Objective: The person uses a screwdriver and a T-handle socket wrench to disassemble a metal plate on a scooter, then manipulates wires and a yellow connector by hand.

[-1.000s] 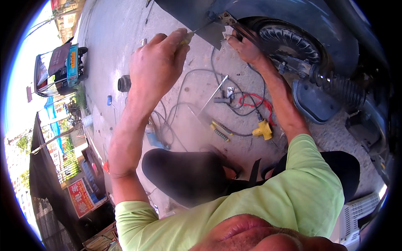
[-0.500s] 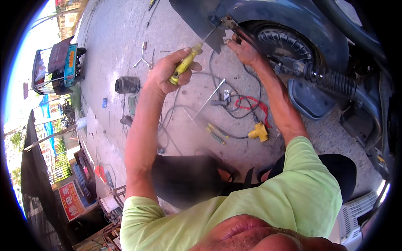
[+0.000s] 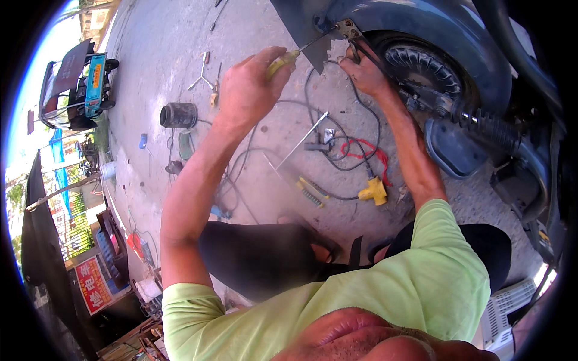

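Note:
My left hand is closed round a yellow-handled screwdriver, its shaft angled up toward a metal bracket with bolts on the dark fender. A torn dark flap hangs beside the bracket. My right hand is just below the bracket, fingers curled on something small that I cannot make out, near the wheel and a dark strut.
On the concrete lie a Y-shaped wrench, a dark cylinder, cables, a long metal tool, a yellow power connector and red wire. A shock absorber sits at right; a small vehicle stands at left.
My left hand loosened and lowered on the yellow handle half a second ago, and is now higher again, wrapped round it. My right hand has shifted slightly rightward with the view.

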{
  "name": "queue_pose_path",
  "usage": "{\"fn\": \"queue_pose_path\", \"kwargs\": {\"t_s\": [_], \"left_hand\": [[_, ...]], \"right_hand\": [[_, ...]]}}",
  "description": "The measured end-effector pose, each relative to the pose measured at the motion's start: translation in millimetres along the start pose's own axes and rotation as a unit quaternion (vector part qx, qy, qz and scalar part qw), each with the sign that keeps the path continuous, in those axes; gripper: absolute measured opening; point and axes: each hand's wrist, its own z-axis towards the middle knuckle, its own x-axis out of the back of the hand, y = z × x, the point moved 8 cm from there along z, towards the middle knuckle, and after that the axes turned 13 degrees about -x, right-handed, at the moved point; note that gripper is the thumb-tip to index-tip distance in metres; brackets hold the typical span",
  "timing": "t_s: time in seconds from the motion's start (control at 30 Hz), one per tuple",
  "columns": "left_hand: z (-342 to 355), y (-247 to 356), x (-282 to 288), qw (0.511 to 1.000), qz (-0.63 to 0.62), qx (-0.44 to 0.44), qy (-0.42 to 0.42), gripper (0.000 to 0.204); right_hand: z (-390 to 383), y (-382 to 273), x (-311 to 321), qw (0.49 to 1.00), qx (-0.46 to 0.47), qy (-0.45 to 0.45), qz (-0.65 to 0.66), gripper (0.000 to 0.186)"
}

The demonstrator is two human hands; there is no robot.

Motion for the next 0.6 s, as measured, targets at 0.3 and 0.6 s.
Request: {"fn": "queue_pose_path", "kwargs": {"t_s": [0.3,0.6], "left_hand": [[-39.9,-36.2,-49.6,0.663,-0.657,0.360,0.007,0.042],[-31.6,-34.7,-41.5,0.739,-0.583,0.335,-0.045,0.039]], "right_hand": [[-1.6,-20.0,3.9,0.993,0.100,0.064,0.028,0.015],[-1.5,-10.6,-6.0,0.983,0.043,0.003,0.177,0.015]]}}
